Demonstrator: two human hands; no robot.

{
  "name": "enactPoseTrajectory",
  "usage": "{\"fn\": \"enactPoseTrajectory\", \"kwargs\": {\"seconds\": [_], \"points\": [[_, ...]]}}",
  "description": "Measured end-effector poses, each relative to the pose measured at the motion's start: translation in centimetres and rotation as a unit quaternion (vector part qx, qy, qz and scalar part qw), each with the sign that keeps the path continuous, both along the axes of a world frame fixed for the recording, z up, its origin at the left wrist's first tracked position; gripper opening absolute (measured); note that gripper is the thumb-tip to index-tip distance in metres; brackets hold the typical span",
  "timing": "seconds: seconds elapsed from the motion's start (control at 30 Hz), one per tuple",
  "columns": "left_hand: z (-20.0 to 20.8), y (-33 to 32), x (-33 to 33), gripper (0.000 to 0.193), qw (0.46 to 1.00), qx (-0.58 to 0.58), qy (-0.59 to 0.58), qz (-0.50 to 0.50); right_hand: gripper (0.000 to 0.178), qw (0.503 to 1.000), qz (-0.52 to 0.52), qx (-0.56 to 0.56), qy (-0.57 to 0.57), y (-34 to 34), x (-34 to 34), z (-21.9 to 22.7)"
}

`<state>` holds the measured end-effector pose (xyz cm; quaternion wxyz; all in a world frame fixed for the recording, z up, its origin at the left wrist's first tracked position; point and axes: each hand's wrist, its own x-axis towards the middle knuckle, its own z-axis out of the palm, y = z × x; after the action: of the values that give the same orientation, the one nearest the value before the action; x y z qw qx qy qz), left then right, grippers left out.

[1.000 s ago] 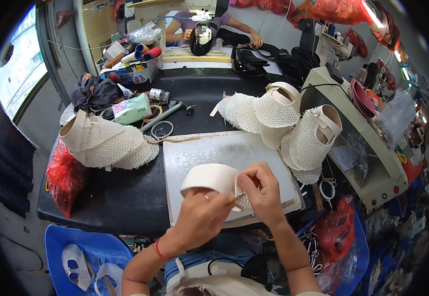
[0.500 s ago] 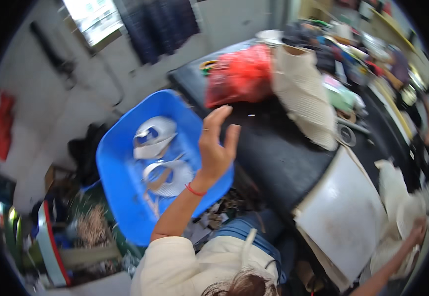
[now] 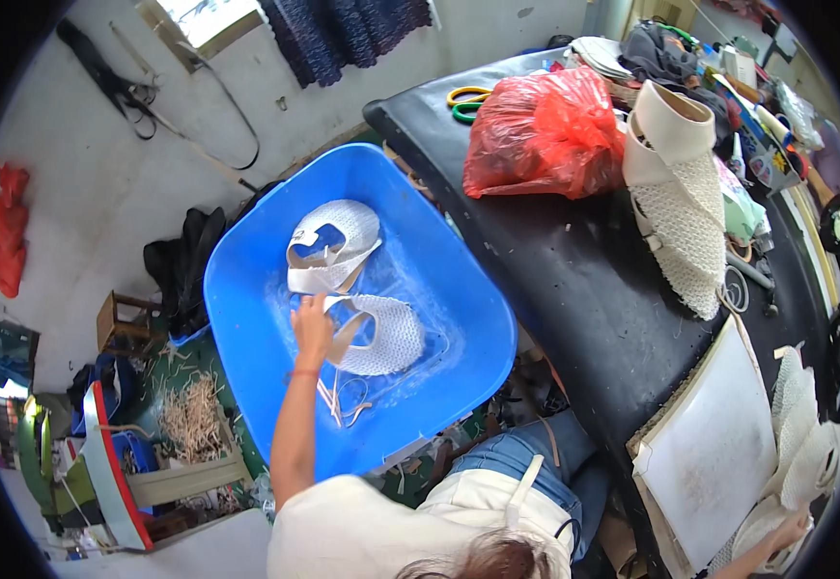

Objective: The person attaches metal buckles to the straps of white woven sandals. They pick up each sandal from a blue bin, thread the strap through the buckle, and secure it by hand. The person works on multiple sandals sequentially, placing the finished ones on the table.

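My left hand point(image 3: 312, 333) reaches into a blue plastic basin point(image 3: 246, 372). Its fingers are closed at the edge of a white woven shoe upper point(image 3: 391, 338), partly hiding the grip. Beyond it in the basin lies another white woven upper point(image 3: 350, 230). Thin pale straps point(image 3: 338, 405) rest on the basin floor near my left wrist. At the far lower right, my right hand point(image 3: 789, 529) is closed on a bunch of white woven shoe uppers point(image 3: 811, 444), fingertips partly hidden. These hang beside a white board point(image 3: 705, 449).
A black-topped table point(image 3: 555, 256) runs along the basin's right side. On it are a red plastic bag point(image 3: 541, 135), scissors point(image 3: 465, 101) with yellow and green handles, a standing woven upper point(image 3: 681, 203) and cluttered tools. A stool point(image 3: 126, 323) and scraps point(image 3: 193, 420) occupy the left floor.
My left hand has come down from above the basin's right edge to the nearer upper inside it. My right hand stays at the woven uppers. The view has shifted, and is sharper.
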<state>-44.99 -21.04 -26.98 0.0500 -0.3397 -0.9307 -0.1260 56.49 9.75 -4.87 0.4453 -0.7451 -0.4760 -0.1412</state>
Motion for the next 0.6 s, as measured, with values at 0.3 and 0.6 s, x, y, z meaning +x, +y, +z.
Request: {"fn": "enactPoseTrajectory", "kwargs": {"seconds": [0.3,0.6], "points": [[24.5,13.2,20.6,0.043,0.828,0.394,0.292,-0.269,0.024,0.771,0.524,-0.282,0.229,-10.4,-45.7,4.6],[21.3,21.4,40.1,0.03,0.483,0.295,0.18,-0.805,0.059,0.943,0.124,-0.143,0.275,-14.5,-36.2,1.2]]}}
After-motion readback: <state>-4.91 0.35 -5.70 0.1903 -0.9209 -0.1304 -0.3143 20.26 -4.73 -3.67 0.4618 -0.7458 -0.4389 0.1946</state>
